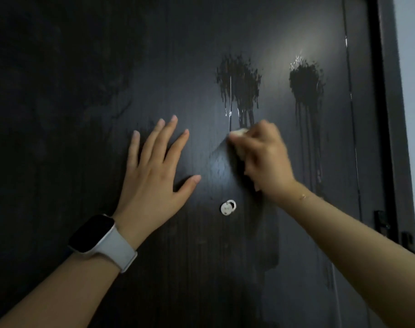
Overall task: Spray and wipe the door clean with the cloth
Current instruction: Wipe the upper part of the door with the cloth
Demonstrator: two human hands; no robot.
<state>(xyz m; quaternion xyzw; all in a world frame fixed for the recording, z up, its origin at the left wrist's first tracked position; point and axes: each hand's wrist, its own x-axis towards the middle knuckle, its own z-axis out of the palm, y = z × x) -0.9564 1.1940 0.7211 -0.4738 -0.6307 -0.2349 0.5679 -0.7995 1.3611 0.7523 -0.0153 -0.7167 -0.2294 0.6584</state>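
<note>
A dark wooden door (83, 91) fills the view. Two wet spray patches cling to it, one near the middle (238, 79) and one to the right (306, 81), both dripping downward. My left hand (154, 171) lies flat on the door with fingers spread, a watch on its wrist. My right hand (263, 157) grips a small pale cloth (237, 134) and presses it to the door just under the middle wet patch. Most of the cloth is hidden inside the fist; the hand is blurred.
A small round metal peephole cover (228, 207) sits on the door below my hands. The dark door frame (388, 114) runs down the right side, with a black latch (381, 223) on it and a pale wall (412, 91) beyond.
</note>
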